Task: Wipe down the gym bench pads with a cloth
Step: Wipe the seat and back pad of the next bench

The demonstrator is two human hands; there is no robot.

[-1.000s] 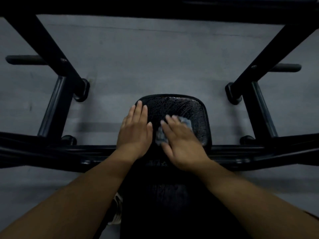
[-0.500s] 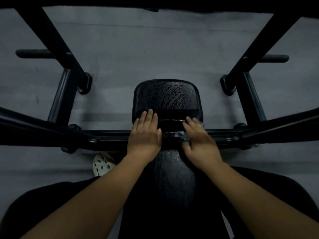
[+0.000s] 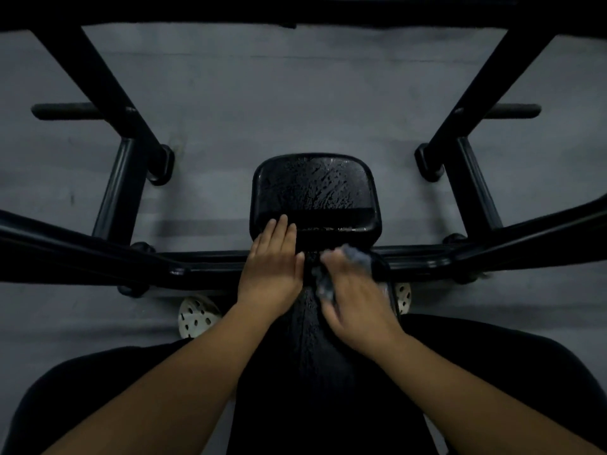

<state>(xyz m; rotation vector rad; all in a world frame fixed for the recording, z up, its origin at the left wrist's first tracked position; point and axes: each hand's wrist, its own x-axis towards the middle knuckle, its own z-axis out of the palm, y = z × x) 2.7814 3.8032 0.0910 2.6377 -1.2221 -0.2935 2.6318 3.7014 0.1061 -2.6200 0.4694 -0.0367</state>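
Head camera looks steeply down, close over the bench pad (image 3: 313,188).

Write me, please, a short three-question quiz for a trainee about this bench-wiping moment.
1. True or false: the left hand lies flat with straight fingers and holds nothing.
2. Which hand has the grey cloth? A. left hand B. right hand C. neither
3. Short answer: what shows on the surface of the small far pad?
Key: 1 true; 2 B; 3 wet streaks.
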